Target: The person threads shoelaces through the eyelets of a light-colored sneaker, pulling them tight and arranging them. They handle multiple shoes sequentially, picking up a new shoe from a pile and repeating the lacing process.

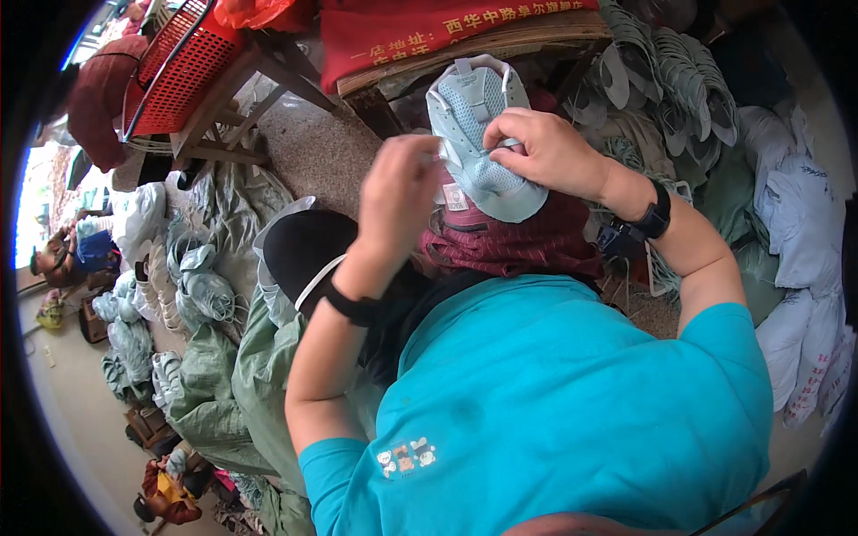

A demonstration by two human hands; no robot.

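Observation:
A pale blue shoe upper (478,98) with a mesh tongue and rows of eyelets lies over the maroon cloth (509,237) on my lap, its toe towards me. My right hand (550,152) is closed at the upper's right side, thumb and forefinger pinched on its edge. At the left side my left hand (398,192) is raised, its fingers curled together and slightly blurred. A whitish strip shows by those fingertips; whether they grip it I cannot make out.
A wooden bench (474,49) with a red cloth stands ahead. To the left are a red plastic basket (183,67) on a stool and green sacks (210,384). Bundled shoe uppers (688,85) and white sacks (804,223) lie right. Other people sit far left.

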